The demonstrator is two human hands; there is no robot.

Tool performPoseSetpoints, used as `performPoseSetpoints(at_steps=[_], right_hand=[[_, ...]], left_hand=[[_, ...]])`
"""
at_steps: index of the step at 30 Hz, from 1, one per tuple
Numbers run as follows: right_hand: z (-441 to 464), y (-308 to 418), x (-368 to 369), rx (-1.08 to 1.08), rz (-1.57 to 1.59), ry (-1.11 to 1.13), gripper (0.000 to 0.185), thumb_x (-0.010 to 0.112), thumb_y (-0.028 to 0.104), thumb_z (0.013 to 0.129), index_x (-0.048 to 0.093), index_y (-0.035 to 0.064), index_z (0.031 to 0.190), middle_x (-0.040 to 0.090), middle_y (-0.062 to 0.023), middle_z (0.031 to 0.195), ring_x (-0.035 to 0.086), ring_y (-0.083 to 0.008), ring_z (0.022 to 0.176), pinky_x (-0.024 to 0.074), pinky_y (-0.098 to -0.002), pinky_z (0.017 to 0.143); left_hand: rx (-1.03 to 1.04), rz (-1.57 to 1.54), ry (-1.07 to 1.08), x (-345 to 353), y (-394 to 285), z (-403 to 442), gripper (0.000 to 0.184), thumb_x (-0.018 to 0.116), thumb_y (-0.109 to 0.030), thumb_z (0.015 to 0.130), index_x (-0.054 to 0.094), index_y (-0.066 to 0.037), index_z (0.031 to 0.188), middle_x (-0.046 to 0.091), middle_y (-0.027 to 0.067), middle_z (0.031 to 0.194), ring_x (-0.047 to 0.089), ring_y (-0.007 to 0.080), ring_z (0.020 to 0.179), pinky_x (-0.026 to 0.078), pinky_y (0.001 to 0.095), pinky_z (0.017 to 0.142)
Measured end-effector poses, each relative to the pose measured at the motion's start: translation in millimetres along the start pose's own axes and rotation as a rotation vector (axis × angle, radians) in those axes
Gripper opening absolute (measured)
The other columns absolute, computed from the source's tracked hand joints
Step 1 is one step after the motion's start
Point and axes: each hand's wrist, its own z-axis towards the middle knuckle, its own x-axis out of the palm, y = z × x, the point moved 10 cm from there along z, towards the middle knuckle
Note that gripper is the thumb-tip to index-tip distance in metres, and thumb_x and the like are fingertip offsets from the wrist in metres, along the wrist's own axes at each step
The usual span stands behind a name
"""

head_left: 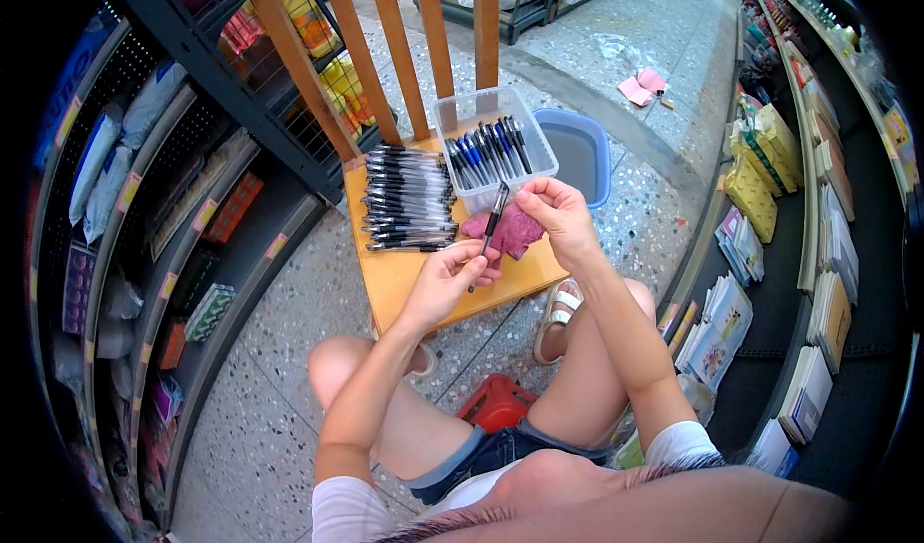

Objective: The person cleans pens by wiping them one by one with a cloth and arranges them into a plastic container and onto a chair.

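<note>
And here we are with one dark-capped pen up in the air, slanting over the wooden chair, right in front of the person. How far along? Partway through the handling, by the look of it: a neat stack of pens lies side by side on the left of the seat, while another bunch, the pens in the box, sits in the clear plastic box, some showing blue, with room around them. Which group has been dealt with, the view doesn't tell; the one in hand belongs to neither right now

Now to the fingers! The left hand has its fingers pinched on the lower part of the barrel, thumb against forefinger, steady grip. Over on the other side, the right hand brings thumb and forefinger close together just beside the pen's upper end; whether they touch it or pinch something small, I cannot tell. Below, a crumpled pink cloth lies beside the box, and a blue basin stands behind the seat
</note>
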Motion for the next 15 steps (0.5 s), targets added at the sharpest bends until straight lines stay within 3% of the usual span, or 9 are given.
performPoseSetpoints(at_steps=[6,9,12,13,15], right_hand=[[-10,34,9,-0.174,-0.193,0.189,0.009,0.059,0.009,0.086,0.060,0.0013,0.091,0.060,0.0005,0.077,0.053,-0.0035,0.068,0.0425,-0.0176,0.061],[-16,20,25,-0.036,-0.264,0.243,0.013,0.055,0.012,0.089,0.060,0.0014,0.094,0.059,0.0010,0.079,0.053,-0.0042,0.070,0.0431,-0.0191,0.063],[-19,-24,30,0.240,-0.348,0.320,0.018,0.052,0.015,0.090,0.061,0.0020,0.098,0.060,0.0013,0.081,0.054,-0.0048,0.073,0.0444,-0.0206,0.066],[-21,-30,35,0.272,-0.318,0.379,0.018,0.054,0.014,0.089,0.061,0.0018,0.099,0.061,0.0008,0.084,0.054,-0.0049,0.075,0.0448,-0.0207,0.068],[-27,-39,44,0.332,-0.258,0.490,0.019,0.058,0.011,0.085,0.061,0.0015,0.101,0.062,-0.0004,0.089,0.056,-0.0053,0.079,0.0457,-0.0210,0.071]], left_hand=[[0.125,0.057,-0.038,-15,-43,-4,0.024,0.052,-0.014,0.090,0.059,0.004,0.103,0.052,0.0079,0.109,0.062,0.0140,0.080,0.049,0.0244,0.072],[0.224,0.071,-0.048,-14,-59,-7,0.024,0.052,-0.016,0.091,0.058,0.003,0.103,0.056,0.0067,0.105,0.062,0.0125,0.079,0.048,0.0245,0.070],[0.138,-0.031,-0.078,-16,-49,2,0.024,0.051,-0.017,0.091,0.059,0.002,0.103,0.060,0.0058,0.097,0.061,0.0105,0.076,0.047,0.0232,0.068],[0.097,-0.031,-0.073,-15,-40,6,0.024,0.051,-0.019,0.091,0.059,0.001,0.104,0.062,0.0049,0.089,0.060,0.0090,0.074,0.047,0.0214,0.067],[0.027,-0.056,-0.032,-11,-25,11,0.025,0.051,-0.019,0.091,0.058,0.000,0.105,0.063,0.0049,0.089,0.060,0.0088,0.073,0.047,0.0209,0.066]])
